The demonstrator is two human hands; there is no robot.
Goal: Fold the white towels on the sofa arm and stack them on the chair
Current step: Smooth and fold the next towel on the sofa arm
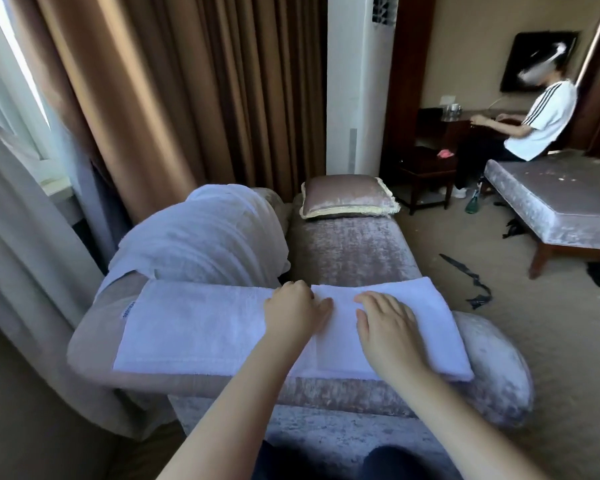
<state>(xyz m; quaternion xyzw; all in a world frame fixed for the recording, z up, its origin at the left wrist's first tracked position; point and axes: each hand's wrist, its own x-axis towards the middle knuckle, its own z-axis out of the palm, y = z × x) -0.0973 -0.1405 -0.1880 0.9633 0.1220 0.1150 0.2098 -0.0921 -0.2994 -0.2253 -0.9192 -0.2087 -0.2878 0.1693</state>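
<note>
Sofa arm (492,368): folded white towel (194,327) along top; left hand (293,308) curled at far edge, grip unclear; right hand (388,323) flat, fingers spread.

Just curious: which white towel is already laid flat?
The near towel, under the left hand and right hand on the sofa arm; the far towel is a rumpled heap.

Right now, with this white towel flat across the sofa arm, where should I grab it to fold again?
Probably the left short end of the towel, pinching both corners from the left: it lies flat and long across the sofa arm, and that end lies uncovered.
</note>
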